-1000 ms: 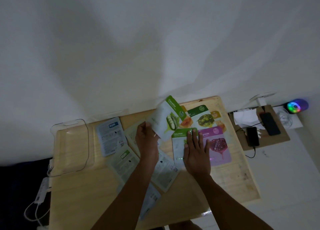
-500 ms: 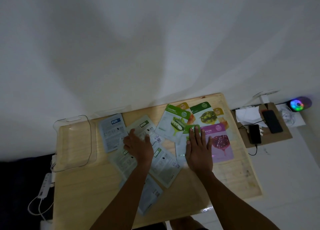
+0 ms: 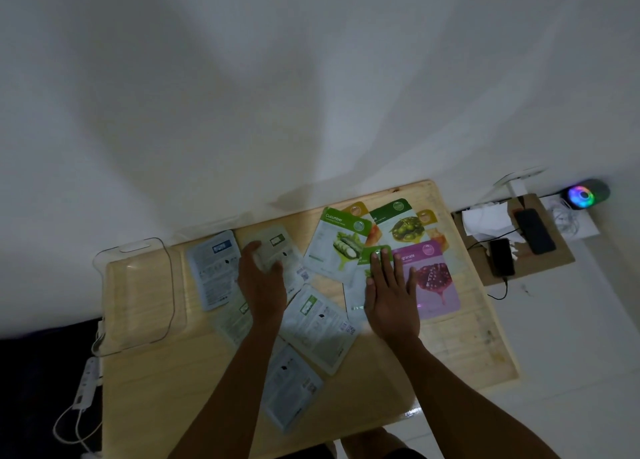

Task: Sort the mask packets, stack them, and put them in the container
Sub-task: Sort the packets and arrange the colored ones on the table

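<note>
Reaching left hand (image 3: 262, 278), fingers spread, over pale face-down rectangular foil mask packet (image 3: 273, 250), long axis pointing away; right hand (image 3: 391, 296) lying flat, pinning face-up packets

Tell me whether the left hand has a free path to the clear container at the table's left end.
Probably yes. The left hand rests on face-down packets, and only one flat grey packet lies between it and the container; nothing upright blocks the way.
</note>
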